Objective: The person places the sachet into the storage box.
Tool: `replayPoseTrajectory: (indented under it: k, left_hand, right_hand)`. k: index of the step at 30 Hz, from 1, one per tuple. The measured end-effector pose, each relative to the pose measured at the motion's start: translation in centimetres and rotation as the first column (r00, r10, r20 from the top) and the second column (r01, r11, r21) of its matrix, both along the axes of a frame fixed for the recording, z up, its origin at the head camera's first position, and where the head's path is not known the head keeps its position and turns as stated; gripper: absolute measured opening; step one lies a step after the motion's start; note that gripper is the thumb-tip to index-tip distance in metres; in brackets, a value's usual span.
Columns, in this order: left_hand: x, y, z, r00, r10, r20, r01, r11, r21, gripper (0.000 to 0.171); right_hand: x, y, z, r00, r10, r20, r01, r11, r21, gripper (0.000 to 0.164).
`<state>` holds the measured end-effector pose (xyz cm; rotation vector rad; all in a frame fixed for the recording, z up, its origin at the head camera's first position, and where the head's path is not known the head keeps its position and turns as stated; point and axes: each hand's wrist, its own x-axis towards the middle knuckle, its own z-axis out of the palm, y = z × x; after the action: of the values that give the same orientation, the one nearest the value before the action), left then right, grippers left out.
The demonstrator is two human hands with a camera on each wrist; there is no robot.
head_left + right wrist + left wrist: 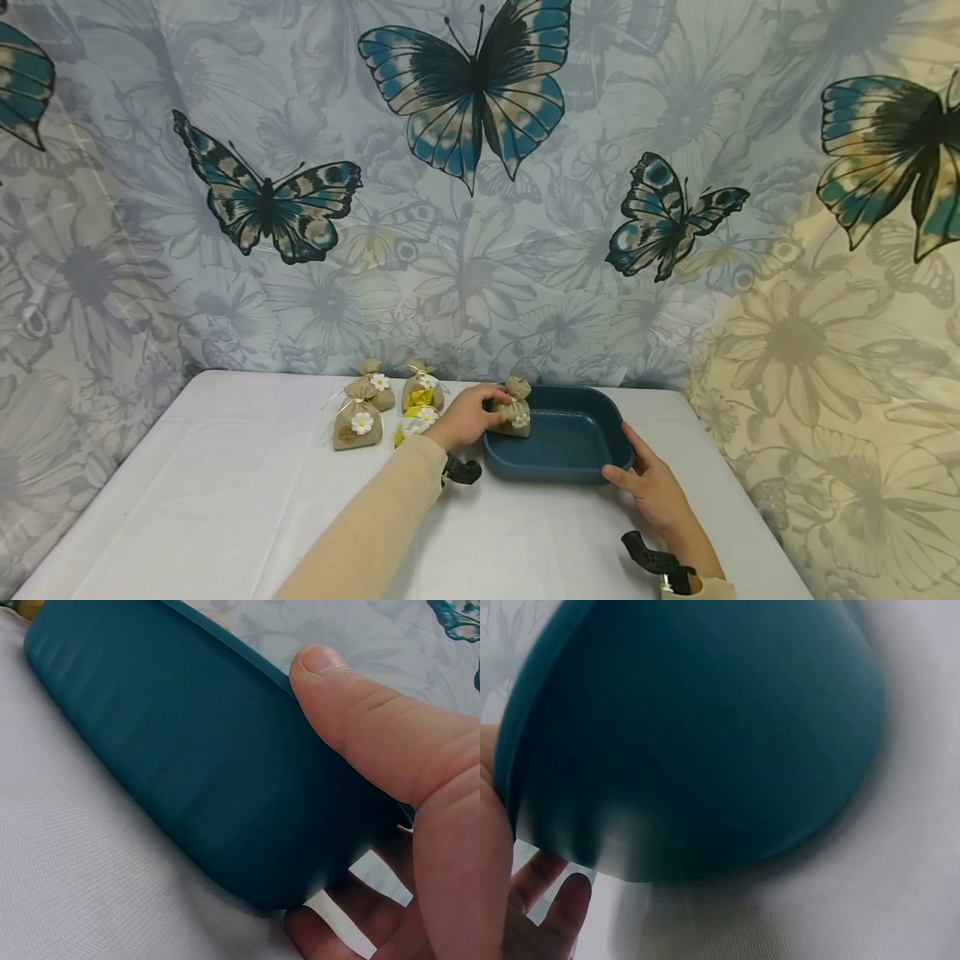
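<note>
A small burlap sachet [516,417] with a tied neck and a white flower is pinched by my left hand [471,417] over the left end of a dark blue rectangular basin [558,473]. In the left wrist view, the basin's outer wall [705,735] fills much of the picture and hides the sachet; part of my left hand [536,907] shows at the lower left. My right hand [656,487] holds the basin's right end. Up close in the right wrist view, the thumb [360,712] lies along the rim and the other fingers [367,907] reach around the end wall.
Left of the basin, several similar sachets stand on the white-covered table [225,500]: one in front [358,421], one behind it [380,392], and others with yellow parts [422,392] partly behind my left hand. A butterfly-print cloth [480,275] hangs behind the table.
</note>
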<state>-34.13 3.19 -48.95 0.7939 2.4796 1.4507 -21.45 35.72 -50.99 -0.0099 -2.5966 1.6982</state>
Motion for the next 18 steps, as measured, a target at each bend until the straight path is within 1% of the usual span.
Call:
replayPoseTrajectory:
  k: [2,4,10,12,15,18]
  left_hand:
    - [0.0,0.0,0.0,1.0,0.009,0.003,-0.009,1.0,0.004,0.027]
    - [0.0,-0.1,-0.1,1.0,0.019,0.021,-0.02,1.0,0.017,0.028]
    - [-0.1,-0.3,-0.6,0.995,0.038,0.088,-0.043,0.997,0.058,0.032]
    - [-0.1,-0.3,-0.7,0.991,0.055,0.126,-0.067,0.994,0.089,0.032]
    - [0.2,-0.5,-0.2,0.974,0.083,0.209,-0.121,0.977,0.177,0.034]
    - [0.7,-0.5,0.9,0.951,0.088,0.296,-0.179,0.939,0.293,0.037]
  right_hand:
    - [0.0,0.0,0.0,1.0,0.0,0.001,0.0,1.0,0.0,0.091]
    - [0.0,0.0,0.1,1.0,0.0,0.002,0.0,1.0,-0.001,0.091]
    - [0.2,-0.1,0.2,1.0,0.001,0.007,-0.001,1.0,-0.014,0.091]
    - [0.2,-0.1,0.2,1.0,0.0,0.015,0.0,1.0,-0.007,0.091]
    - [0.1,-0.1,0.2,0.999,0.0,0.032,-0.001,1.0,0.012,0.091]
    - [0.0,0.0,0.1,0.999,-0.007,0.042,0.005,0.999,0.035,0.092]
